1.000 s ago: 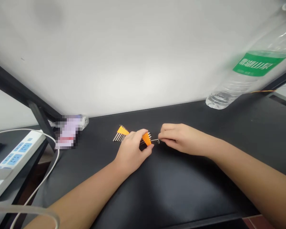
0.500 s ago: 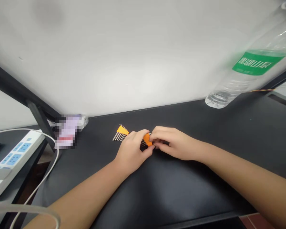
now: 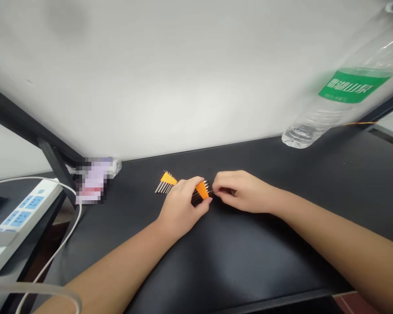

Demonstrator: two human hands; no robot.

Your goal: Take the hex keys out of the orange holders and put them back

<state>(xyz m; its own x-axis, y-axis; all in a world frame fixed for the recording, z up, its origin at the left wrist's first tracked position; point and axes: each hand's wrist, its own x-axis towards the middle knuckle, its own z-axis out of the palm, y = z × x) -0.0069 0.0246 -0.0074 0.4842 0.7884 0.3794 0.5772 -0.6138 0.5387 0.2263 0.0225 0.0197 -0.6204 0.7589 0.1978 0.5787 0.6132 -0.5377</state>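
Observation:
My left hand (image 3: 185, 198) is closed round an orange holder (image 3: 202, 190) with several metal hex keys in it, thumb and fingers gripping its edges. Just to the right, my right hand (image 3: 240, 190) pinches the end of a thin hex key (image 3: 211, 191) that reaches out from the holder's right side. The pinched tip is hidden by the fingers. A second hex key set (image 3: 167, 181), also in an orange holder, lies on the black table (image 3: 249, 253) beyond my left hand, its keys fanned side by side.
A large clear bottle (image 3: 355, 85) with a green label stands at the back right by the white wall (image 3: 183, 78). A blurred-out packet (image 3: 94, 181) lies at the left by a black frame post. A power strip (image 3: 22, 213) and a white cable (image 3: 75, 226) are at far left.
My right hand has drawn slightly right, away from the orange holder, with its fingers now pinched together. More of the holder and its key ends shows. The left hand stays in place.

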